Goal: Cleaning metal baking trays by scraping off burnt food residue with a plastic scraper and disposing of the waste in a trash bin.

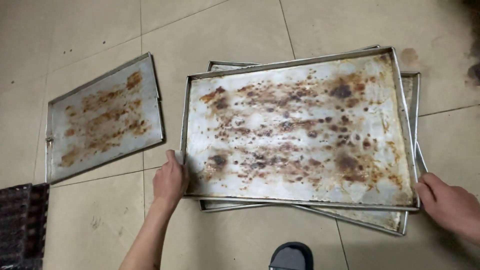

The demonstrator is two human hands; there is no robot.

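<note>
A large metal baking tray [300, 125], stained with brown burnt spots, lies on top of a stack of similar trays [407, 220] on the tiled floor. My left hand [170, 181] grips the top tray's near left corner, thumb over the rim. At the near right corner, my right hand [450, 205] holds the rim of the same tray. The trays beneath show only as edges at the back, right and front.
Another stained metal tray [102, 120] lies flat on the floor to the left, apart from the stack. A dark crate-like object [22, 225] sits at the bottom left. A dark shoe tip [291, 256] shows at the bottom edge. Beige floor tiles surround everything.
</note>
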